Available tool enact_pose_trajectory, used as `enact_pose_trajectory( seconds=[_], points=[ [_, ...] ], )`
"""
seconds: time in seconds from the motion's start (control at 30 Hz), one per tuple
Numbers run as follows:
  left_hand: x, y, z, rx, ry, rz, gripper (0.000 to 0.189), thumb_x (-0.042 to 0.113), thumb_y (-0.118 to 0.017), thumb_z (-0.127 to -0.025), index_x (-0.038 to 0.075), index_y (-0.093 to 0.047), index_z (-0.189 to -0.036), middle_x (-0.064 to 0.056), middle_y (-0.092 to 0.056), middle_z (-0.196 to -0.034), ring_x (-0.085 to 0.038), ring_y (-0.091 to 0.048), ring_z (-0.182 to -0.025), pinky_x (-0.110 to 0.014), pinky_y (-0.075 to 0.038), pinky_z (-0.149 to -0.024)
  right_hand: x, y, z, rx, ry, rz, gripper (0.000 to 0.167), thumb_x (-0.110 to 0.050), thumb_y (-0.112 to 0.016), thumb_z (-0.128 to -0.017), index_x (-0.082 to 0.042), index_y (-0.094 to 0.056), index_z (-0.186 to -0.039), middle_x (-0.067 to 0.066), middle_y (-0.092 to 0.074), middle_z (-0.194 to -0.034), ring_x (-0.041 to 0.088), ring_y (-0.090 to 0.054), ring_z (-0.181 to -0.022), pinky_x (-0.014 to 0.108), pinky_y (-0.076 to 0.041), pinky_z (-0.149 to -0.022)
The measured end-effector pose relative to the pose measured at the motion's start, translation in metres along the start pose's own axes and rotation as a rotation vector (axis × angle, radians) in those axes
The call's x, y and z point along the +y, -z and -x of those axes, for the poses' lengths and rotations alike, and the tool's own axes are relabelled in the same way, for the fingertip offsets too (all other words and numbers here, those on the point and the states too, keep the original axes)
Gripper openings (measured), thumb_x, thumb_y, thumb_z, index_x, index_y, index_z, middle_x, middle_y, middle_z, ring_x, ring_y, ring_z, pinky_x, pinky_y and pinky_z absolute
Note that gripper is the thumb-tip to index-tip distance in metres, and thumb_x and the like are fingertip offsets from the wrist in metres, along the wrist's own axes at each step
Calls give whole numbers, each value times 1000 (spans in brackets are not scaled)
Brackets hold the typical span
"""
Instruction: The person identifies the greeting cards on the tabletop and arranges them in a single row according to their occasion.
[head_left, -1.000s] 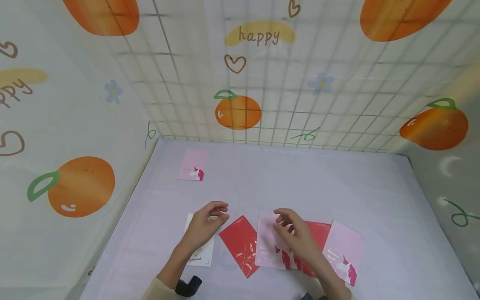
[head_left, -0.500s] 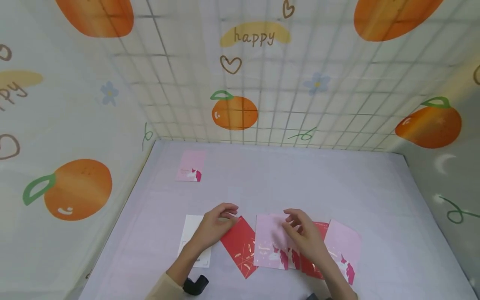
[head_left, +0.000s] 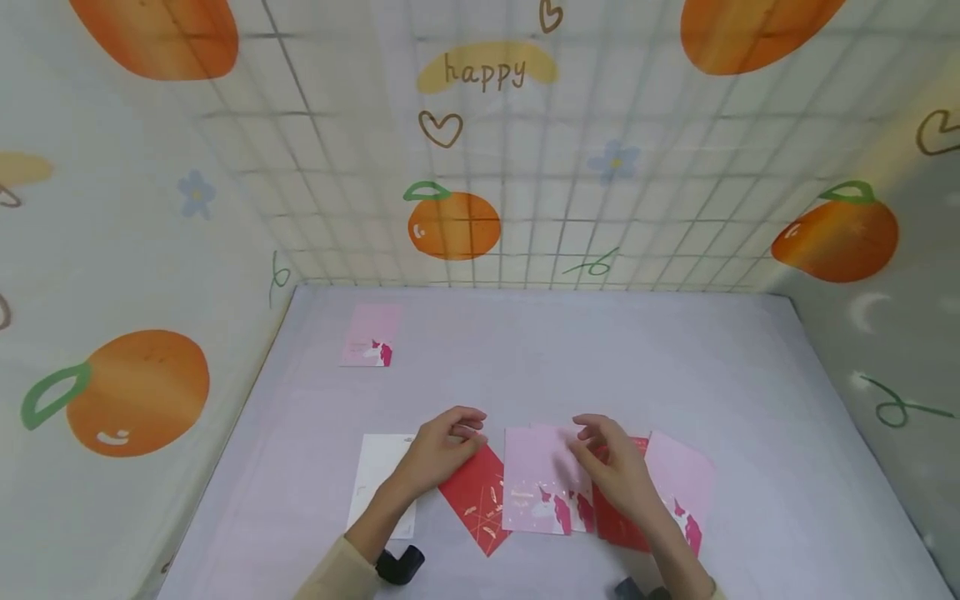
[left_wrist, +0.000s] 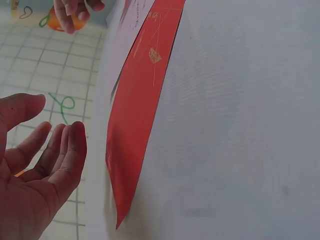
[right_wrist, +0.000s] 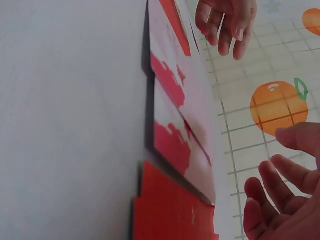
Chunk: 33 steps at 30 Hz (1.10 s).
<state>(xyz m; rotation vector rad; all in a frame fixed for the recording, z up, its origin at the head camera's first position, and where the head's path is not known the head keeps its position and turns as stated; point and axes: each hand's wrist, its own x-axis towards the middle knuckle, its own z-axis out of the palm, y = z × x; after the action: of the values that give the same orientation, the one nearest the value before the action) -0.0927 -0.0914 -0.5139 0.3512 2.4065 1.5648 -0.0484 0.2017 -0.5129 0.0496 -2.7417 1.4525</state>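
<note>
My left hand [head_left: 442, 450] hovers over the top corner of a red card [head_left: 477, 504] with gold print; a white card [head_left: 375, 471] lies to its left, partly behind the forearm. Its fingers are loosely bent and hold nothing, as the left wrist view shows. My right hand [head_left: 618, 467] hangs over two overlapping pink unicorn cards, the front one [head_left: 528, 479] and the one behind [head_left: 581, 492], and over another red card [head_left: 617, 527]. Nothing is between its relaxed fingers [right_wrist: 275, 185]. A further pink unicorn card [head_left: 681, 475] lies right of it, partly covered by the forearm.
A single pink unicorn card [head_left: 371, 335] lies at the back left of the white table [head_left: 562, 358]. Printed cloth walls [head_left: 525, 192] with oranges enclose the back and sides. Black wrist gear [head_left: 401, 567] shows below the left forearm.
My left hand has moved right, from over the white card to the red card's top corner. My right hand has shifted slightly right over the cards. The head view has turned a little right.
</note>
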Motion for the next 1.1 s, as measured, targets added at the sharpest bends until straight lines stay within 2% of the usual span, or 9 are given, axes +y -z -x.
enact_pose_trajectory(
  seconds=[0.27,0.47,0.8,1.1],
  points=[
    [-1,-12,-10,-19,18,-65,42,25,-75,-89,18,-62,-129,-1,-64,-117,-18,-66,-99,-27,-58,-69,6,0,-1,2,-59,-4,44,-19,-78,-88,-17,-61,-128,-2,-62,-107,17,-61,-91,28,-56,-72],
    [-1,-19,-19,-55,3,-128,43,25,-75,-89,13,-62,-128,-4,-65,-116,-18,-66,-99,-27,-58,-69,11,-2,-3,-33,-105,10,46,-21,-80,-86,-20,-60,-128,-4,-61,-105,15,-62,-92,29,-56,-76],
    [-3,-27,-27,-79,-1,-245,51,26,-79,-85,13,-61,-131,-1,-63,-115,-16,-63,-97,-26,-57,-68,20,-7,-8,-76,-88,32,51,-21,-83,-83,-19,-60,-129,-3,-62,-102,13,-60,-82,26,-56,-71],
    [-3,-31,-32,-124,0,-319,56,26,-82,-82,13,-61,-131,-1,-57,-111,-16,-60,-92,-23,-55,-63,20,-9,-12,-112,-89,80,54,-21,-83,-83,-19,-60,-132,-1,-61,-105,13,-58,-83,25,-55,-72]
  ],
)
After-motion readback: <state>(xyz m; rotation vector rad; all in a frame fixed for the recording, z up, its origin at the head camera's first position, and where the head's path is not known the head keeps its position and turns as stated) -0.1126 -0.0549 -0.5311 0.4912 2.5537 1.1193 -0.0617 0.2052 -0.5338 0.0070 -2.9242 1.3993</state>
